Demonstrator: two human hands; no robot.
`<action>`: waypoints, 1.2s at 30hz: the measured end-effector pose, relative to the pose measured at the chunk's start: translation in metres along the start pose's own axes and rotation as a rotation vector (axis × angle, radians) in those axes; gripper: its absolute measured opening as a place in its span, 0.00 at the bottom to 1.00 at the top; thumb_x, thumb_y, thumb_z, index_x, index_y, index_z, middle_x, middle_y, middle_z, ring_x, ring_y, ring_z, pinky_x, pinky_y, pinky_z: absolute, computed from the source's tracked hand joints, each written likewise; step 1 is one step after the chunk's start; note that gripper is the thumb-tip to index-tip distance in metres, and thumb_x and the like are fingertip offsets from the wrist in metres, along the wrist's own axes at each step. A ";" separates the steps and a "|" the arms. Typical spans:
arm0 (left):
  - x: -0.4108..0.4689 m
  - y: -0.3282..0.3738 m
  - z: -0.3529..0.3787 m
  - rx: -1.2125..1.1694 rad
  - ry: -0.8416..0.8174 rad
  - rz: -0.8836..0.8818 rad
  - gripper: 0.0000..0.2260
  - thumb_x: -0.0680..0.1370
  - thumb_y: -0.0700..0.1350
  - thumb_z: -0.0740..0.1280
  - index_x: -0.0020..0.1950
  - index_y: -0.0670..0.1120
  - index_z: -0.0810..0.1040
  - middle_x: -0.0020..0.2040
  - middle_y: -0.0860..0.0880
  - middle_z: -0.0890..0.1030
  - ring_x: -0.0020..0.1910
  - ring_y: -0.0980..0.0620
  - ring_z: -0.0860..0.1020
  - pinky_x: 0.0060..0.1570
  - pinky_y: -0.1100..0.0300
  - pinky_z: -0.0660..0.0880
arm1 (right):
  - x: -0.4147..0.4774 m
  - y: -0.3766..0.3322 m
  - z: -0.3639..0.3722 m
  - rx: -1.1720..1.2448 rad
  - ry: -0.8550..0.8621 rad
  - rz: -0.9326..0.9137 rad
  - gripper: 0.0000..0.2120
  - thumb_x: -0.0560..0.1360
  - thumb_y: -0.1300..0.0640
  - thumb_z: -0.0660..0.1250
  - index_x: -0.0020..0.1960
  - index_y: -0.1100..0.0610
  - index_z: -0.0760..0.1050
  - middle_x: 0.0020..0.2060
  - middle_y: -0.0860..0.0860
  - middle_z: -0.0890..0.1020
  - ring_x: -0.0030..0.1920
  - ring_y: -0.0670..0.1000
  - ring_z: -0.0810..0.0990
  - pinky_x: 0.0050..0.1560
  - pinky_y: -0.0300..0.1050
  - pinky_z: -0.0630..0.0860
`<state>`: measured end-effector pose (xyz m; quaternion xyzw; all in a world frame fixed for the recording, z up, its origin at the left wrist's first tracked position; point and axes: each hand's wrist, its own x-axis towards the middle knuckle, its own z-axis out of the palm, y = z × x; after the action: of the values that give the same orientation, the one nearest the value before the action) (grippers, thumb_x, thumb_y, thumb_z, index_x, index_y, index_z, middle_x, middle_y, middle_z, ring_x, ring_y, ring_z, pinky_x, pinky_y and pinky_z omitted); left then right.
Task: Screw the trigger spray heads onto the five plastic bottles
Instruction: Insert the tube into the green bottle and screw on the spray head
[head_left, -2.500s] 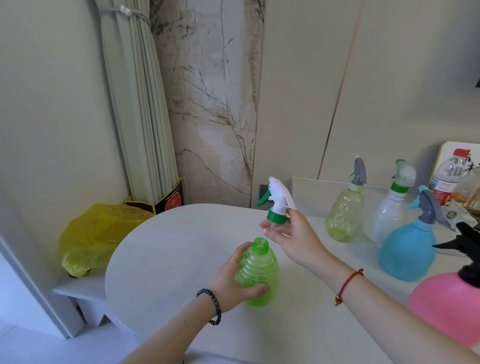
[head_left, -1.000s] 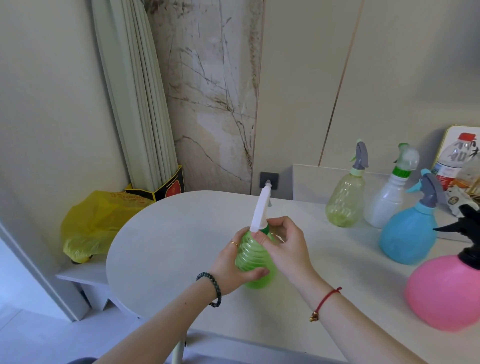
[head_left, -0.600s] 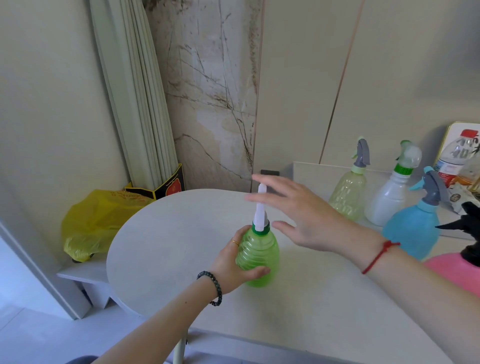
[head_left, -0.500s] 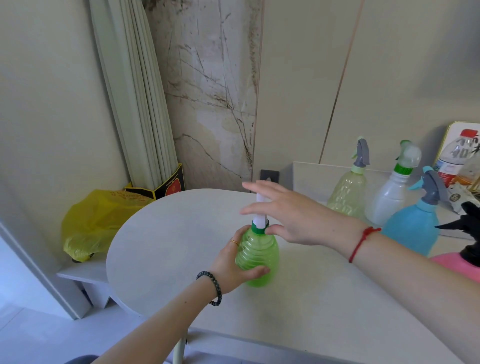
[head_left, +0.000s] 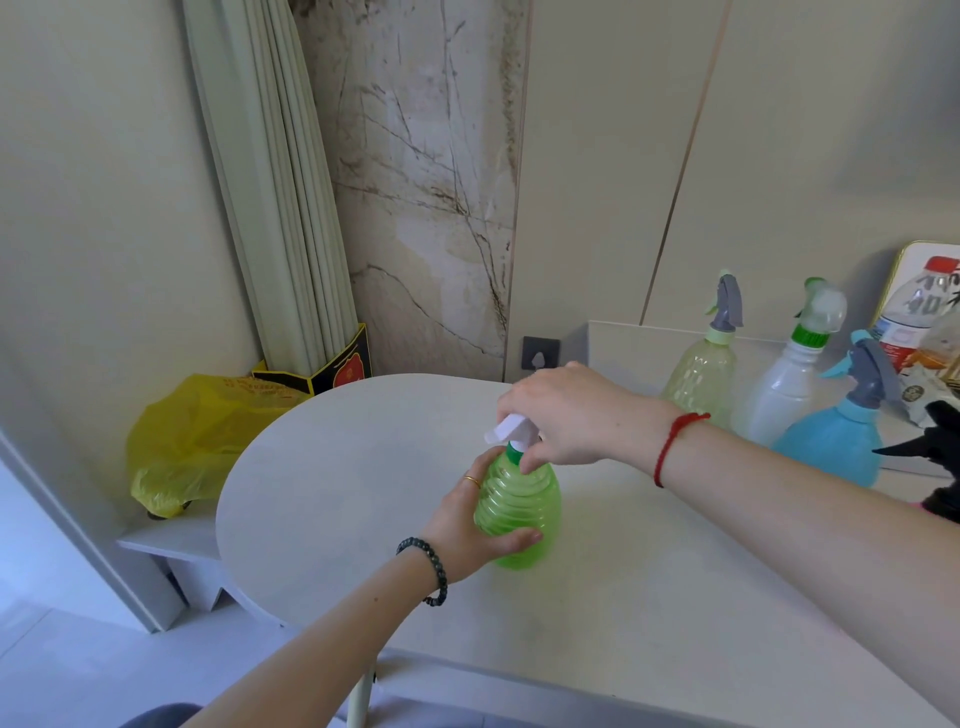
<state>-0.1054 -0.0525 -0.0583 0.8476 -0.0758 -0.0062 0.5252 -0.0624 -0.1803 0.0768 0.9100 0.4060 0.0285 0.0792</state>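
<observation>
You have five spray bottles in view. One is the green bottle (head_left: 519, 499) at the centre of the frame, standing upright on the pale table (head_left: 649, 597). The other four stand along the right edge of the frame: a pale yellow-green bottle (head_left: 701, 371) with a grey trigger head, just right of it a white bottle (head_left: 784, 387) with a green collar and a blurred pale head, lower right of that a blue bottle (head_left: 836, 449) with a grey head and light blue trigger, and at the very edge a black trigger head (head_left: 935, 447) whose bottle is almost wholly cut off.

The green bottle is translucent, ribbed in rings around its rounded body, with a narrow neck. On that neck sits a white trigger head (head_left: 511, 431) with a green collar, its nozzle pointing toward the upper left of the frame.

Your left hand (head_left: 467, 525) wraps the bottle's body from the left, fingers clamped around it, a ring on one finger and a dark bead bracelet (head_left: 434, 569) at the wrist. Your right hand (head_left: 566, 415) covers the trigger head from above and the right, fingers closed on it near the collar; a red cord (head_left: 670, 447) circles that wrist.
</observation>
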 end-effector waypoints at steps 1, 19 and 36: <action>0.000 0.000 0.000 -0.003 0.001 0.001 0.33 0.65 0.50 0.74 0.56 0.70 0.55 0.60 0.57 0.70 0.58 0.58 0.69 0.42 0.84 0.64 | 0.002 0.000 -0.003 0.029 -0.030 0.003 0.17 0.66 0.48 0.71 0.51 0.55 0.75 0.48 0.52 0.80 0.53 0.56 0.76 0.45 0.50 0.72; -0.001 0.000 0.000 0.007 0.009 0.019 0.35 0.65 0.51 0.74 0.60 0.67 0.53 0.59 0.60 0.70 0.57 0.60 0.70 0.51 0.72 0.66 | 0.026 -0.002 -0.003 0.077 -0.158 0.104 0.14 0.66 0.47 0.67 0.39 0.59 0.76 0.39 0.54 0.82 0.43 0.56 0.80 0.29 0.40 0.66; 0.000 -0.003 0.001 -0.016 -0.002 0.025 0.34 0.64 0.53 0.74 0.59 0.70 0.54 0.60 0.59 0.71 0.59 0.59 0.71 0.53 0.71 0.67 | -0.010 0.010 -0.015 0.409 0.325 0.148 0.17 0.69 0.42 0.67 0.52 0.50 0.75 0.45 0.47 0.78 0.49 0.50 0.77 0.44 0.43 0.69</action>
<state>-0.1051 -0.0520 -0.0609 0.8425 -0.0867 -0.0012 0.5317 -0.0636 -0.1925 0.0937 0.9176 0.3433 0.0976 -0.1748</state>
